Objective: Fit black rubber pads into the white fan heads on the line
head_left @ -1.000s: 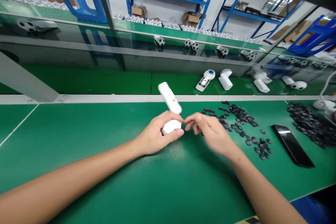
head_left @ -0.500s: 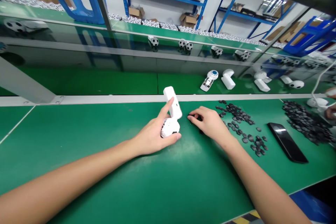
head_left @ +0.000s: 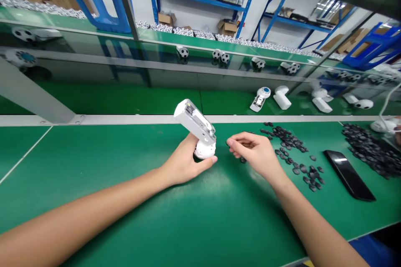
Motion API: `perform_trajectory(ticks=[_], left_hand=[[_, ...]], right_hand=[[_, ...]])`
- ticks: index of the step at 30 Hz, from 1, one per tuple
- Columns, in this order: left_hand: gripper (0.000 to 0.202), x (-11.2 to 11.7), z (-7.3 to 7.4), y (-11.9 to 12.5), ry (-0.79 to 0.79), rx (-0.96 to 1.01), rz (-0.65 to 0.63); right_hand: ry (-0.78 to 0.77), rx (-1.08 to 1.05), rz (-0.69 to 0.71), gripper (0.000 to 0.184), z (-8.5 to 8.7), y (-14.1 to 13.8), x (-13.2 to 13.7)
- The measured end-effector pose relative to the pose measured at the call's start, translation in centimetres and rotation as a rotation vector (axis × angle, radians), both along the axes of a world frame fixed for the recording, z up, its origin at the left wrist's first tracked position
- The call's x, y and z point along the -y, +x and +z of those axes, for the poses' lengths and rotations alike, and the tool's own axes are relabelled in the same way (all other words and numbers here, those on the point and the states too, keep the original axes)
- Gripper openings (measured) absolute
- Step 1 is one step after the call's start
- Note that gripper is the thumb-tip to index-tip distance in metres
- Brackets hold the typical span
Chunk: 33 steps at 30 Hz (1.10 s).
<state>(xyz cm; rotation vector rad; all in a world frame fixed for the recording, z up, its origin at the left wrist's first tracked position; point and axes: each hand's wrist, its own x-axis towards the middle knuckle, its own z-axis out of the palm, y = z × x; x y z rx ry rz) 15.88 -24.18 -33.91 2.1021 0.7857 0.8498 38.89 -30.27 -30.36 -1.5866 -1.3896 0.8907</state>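
Observation:
My left hand (head_left: 184, 159) is closed around a white plastic device (head_left: 205, 148), gripping it by its round end. The device's long box-like part tilts up and to the left, and its side shows an open recess with inner parts. To the right, my right hand (head_left: 252, 148) pinches a small black plastic piece (head_left: 227, 143), mostly covered by the fingertips. A gap separates this hand from the device. Several similar black pieces (head_left: 288, 138) lie scattered on the green bench beyond the right hand, and one or more sit just under its fingers.
A black tray-like slab (head_left: 349, 175) lies on the right, beside a bigger heap of black pieces (head_left: 371, 150). More white devices (head_left: 282, 98) stand behind the pale rail (head_left: 156, 119). Part of another person's hand (head_left: 397, 133) shows at the right edge.
My left hand has turned the device, so its long part now leans left and shows its open recess. My right hand stays pinched, its fingers slightly shifted. The view has moved slightly.

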Motion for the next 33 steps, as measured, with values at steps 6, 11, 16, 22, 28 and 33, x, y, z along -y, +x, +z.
perform_trajectory(ticks=[6, 11, 16, 22, 28, 33], left_hand=[[0.034, 0.2, -0.2, 0.1, -0.069, -0.041, -0.048], [0.028, 0.1, -0.4, 0.0, -0.088, -0.027, -0.101], [0.031, 0.1, -0.7, 0.0, -0.071, -0.043, -0.141], [0.033, 0.0, -0.9, 0.1, 0.001, -0.072, -0.205], [0.035, -0.1, -0.5, 0.4, 0.041, -0.085, -0.185], [0.034, -0.3, 0.0, 0.4, 0.025, -0.047, -0.187]], right_hand=[[-0.029, -0.278, 0.104, 0.020, 0.6, -2.5, 1.0], [-0.097, -0.206, 0.152, 0.021, -0.1, -2.9, 0.7], [-0.165, -0.240, 0.134, 0.025, -0.4, -2.9, 0.8], [-0.267, -0.111, 0.153, 0.024, -0.8, -2.2, 0.4], [-0.220, -0.079, 0.114, 0.028, -1.4, -2.1, 0.3], [-0.166, 0.008, 0.155, 0.030, -1.6, -2.0, -0.5]])
